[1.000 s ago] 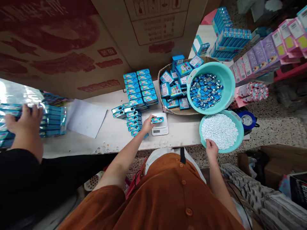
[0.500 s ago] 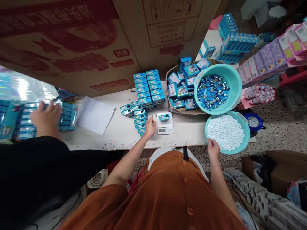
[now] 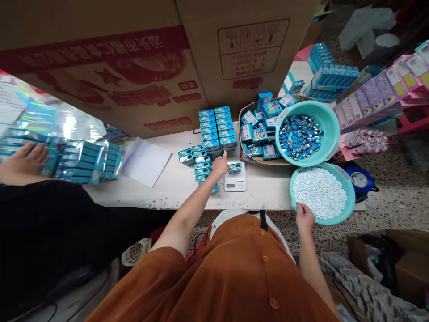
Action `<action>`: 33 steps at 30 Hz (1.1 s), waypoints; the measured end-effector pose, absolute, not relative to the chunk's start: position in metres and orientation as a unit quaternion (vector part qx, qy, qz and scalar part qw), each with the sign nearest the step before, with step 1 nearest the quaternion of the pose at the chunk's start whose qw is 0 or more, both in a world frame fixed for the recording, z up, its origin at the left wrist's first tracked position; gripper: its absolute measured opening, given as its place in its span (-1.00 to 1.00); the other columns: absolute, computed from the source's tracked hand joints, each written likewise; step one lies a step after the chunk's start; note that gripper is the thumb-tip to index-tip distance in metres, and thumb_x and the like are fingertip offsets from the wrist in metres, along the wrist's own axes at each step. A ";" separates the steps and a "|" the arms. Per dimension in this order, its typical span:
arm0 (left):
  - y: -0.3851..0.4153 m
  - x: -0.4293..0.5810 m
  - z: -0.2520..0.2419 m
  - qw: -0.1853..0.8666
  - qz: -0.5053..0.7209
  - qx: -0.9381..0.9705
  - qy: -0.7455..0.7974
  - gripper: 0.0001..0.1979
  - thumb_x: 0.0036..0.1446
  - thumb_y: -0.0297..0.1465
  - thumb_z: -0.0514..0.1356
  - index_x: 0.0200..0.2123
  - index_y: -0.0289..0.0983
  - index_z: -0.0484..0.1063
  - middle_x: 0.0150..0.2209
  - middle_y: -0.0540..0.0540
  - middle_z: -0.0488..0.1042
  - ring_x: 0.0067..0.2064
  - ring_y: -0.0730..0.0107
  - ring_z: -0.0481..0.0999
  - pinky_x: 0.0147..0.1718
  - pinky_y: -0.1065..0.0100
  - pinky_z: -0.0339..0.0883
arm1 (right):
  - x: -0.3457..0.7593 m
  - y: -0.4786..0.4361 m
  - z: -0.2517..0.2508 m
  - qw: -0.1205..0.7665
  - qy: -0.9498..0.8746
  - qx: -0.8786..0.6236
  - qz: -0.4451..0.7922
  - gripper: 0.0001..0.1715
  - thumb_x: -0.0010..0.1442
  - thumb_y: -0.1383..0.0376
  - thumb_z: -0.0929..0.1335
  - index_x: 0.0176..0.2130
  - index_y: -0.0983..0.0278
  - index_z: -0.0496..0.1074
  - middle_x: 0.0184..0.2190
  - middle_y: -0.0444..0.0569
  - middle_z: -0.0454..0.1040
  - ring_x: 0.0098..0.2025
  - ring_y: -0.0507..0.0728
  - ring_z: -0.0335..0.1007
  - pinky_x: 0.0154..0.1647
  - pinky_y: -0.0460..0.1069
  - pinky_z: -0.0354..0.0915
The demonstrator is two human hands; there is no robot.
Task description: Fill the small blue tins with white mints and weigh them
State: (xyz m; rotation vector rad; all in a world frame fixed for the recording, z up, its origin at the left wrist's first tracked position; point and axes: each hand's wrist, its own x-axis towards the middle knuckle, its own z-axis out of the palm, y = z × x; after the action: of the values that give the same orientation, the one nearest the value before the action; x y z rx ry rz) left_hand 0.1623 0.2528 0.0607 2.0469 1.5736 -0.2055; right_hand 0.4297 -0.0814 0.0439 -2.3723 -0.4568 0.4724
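Note:
My left hand (image 3: 220,165) has its index finger stretched forward and reaches over the left edge of the small white scale (image 3: 235,184). On that scale lies a blue tin (image 3: 235,167) with a dark opening, right beside my fingers; contact between them is unclear. Left of the hand stand rows of similar blue tins (image 3: 202,165), and stacked ones (image 3: 211,129) rise behind. At the near rim of a turquoise basin (image 3: 350,197) full of small white tablets (image 3: 320,192), my right hand (image 3: 304,218) is closed with fingertips pinched together; whatever they hold is hidden.
A second turquoise basin (image 3: 335,134) holds blue and silver caps (image 3: 300,136). It overlaps a carton of blue packs (image 3: 259,134). A large cardboard box (image 3: 150,89) walls the back. At left, a co-worker's hand (image 3: 25,161) rests on wrapped blue packs (image 3: 78,161) near a white paper sheet (image 3: 147,162).
The view has tilted, shifting everything down and right. My left hand has moved right and away from me, closer to the tin. The co-worker's hand has moved left. My right hand stays at the basin.

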 end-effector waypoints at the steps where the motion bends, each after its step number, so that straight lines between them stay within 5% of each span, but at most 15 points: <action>1: 0.252 0.165 0.062 0.277 -0.084 0.757 0.586 -0.24 0.04 -0.46 0.07 0.33 -0.29 -0.08 0.01 -0.39 0.36 0.07 -0.11 0.33 -0.08 0.09 0.25 | 0.428 -0.083 0.044 0.332 -0.172 -0.909 0.181 -0.31 0.00 -0.17 0.23 -0.29 0.37 0.50 -0.32 0.19 0.54 -0.28 0.24 0.41 -0.17 0.06 0.26; 7: 0.248 0.175 0.073 0.278 -0.077 0.768 0.572 -0.24 0.05 -0.49 0.05 0.33 -0.26 -0.08 0.01 -0.35 0.37 0.08 -0.09 0.32 -0.06 0.10 0.25 | 0.423 -0.089 0.042 0.318 -0.166 -0.915 0.185 -0.30 -0.01 -0.18 0.23 -0.30 0.37 0.51 -0.31 0.20 0.55 -0.28 0.25 0.41 -0.17 0.07 0.26; 18: 0.198 0.117 0.072 0.265 -0.030 0.773 0.576 -0.39 0.19 -0.36 -0.02 0.27 -0.51 0.01 -0.15 -0.33 0.47 0.00 0.03 0.40 -0.05 0.17 0.26 | 0.421 -0.091 0.039 0.341 -0.192 -0.903 0.177 -0.33 0.05 -0.16 0.22 -0.29 0.35 0.51 -0.32 0.15 0.54 -0.29 0.21 0.38 -0.20 0.04 0.23; 25: 0.174 0.092 0.067 0.268 -0.048 0.747 0.606 -0.39 0.18 -0.23 0.04 0.22 -0.46 0.12 -0.31 -0.18 0.47 -0.17 0.15 0.46 -0.19 0.27 0.31 | 0.419 -0.089 0.039 0.330 -0.195 -0.907 0.176 -0.40 0.09 -0.11 0.21 -0.33 0.33 0.50 -0.36 0.11 0.53 -0.32 0.18 0.35 -0.21 0.03 0.22; 33: 0.182 0.080 0.069 0.273 -0.026 0.756 0.594 -0.51 0.15 -0.28 0.05 0.11 -0.39 0.31 -0.34 -0.13 0.45 -0.15 0.17 0.43 -0.09 0.24 0.28 | 0.412 -0.093 0.031 0.337 -0.183 -0.905 0.183 -0.37 0.08 -0.14 0.22 -0.34 0.35 0.50 -0.40 0.09 0.53 -0.38 0.14 0.33 -0.26 0.01 0.23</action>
State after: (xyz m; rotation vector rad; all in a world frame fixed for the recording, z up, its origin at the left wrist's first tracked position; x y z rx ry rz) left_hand 0.0803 0.1820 0.0685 2.0347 1.5986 -0.0711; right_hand 0.4118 -0.0927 0.0312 -2.3599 -0.4766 0.4769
